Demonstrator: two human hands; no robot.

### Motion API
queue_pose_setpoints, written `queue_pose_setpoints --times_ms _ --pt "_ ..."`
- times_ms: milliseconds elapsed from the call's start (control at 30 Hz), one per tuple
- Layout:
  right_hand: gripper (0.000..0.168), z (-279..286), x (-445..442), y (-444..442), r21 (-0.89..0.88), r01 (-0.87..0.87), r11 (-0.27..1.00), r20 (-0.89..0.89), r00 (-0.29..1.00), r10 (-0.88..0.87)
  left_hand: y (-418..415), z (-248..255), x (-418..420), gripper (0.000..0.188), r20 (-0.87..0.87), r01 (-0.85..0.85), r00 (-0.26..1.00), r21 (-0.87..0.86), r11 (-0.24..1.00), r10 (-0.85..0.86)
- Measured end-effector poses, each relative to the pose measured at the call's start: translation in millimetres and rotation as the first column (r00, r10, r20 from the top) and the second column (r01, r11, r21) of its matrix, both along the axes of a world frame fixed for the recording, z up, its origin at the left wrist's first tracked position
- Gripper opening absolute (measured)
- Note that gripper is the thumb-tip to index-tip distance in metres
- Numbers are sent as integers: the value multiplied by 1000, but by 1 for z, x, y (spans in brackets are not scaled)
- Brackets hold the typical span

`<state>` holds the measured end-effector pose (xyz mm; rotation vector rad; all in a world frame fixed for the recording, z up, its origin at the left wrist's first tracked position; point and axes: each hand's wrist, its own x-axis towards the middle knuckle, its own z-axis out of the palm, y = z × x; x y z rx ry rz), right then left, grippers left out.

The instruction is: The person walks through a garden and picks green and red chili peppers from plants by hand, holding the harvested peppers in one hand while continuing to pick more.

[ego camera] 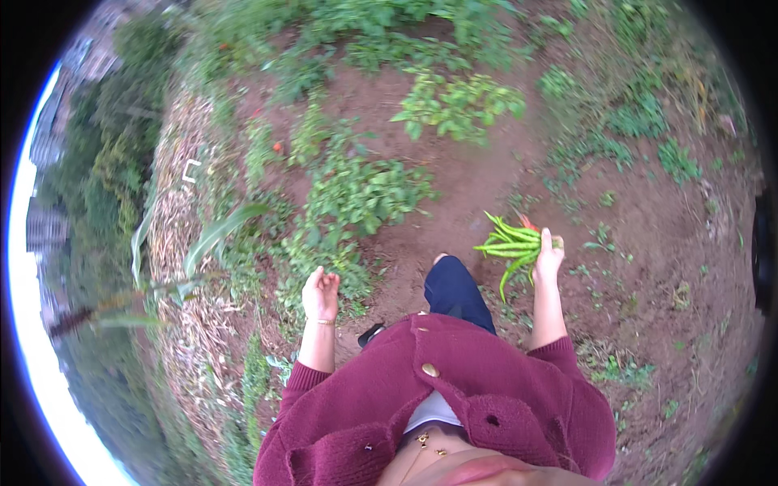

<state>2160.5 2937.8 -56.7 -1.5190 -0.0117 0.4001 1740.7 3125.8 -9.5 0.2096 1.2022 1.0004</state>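
A bunch of long green chili peppers (510, 244) is gripped in my right hand (549, 255), out to the right over bare soil. Their tips fan out to the left, and a few red peppers (527, 223) show at the top of the bunch. On the other side, my left hand (320, 294) hangs with its fingers partly curled and nothing visible in it. It is near a leafy green pepper plant (364, 194), apart from its leaves as far as I can tell. A bracelet circles the left wrist.
More plants (459, 103) stand ahead in brown soil (480, 176). Dry straw (182, 243) and a long-leaved stalk (222, 234) line the left, before trees (103, 158). Low weeds (638, 115) grow at the right. My knee (456, 291) is forward over the path.
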Motion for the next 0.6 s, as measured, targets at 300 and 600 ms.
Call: queue_pose_setpoints --times_ms 300,600 --pt "18 59 134 -19 -22 231 973 25 973 -230 51 82 183 27 3 391 919 98 915 -394" --pt "19 80 184 0 34 374 927 -88 925 -370 117 90 295 31 -8 665 747 -31 746 -665"
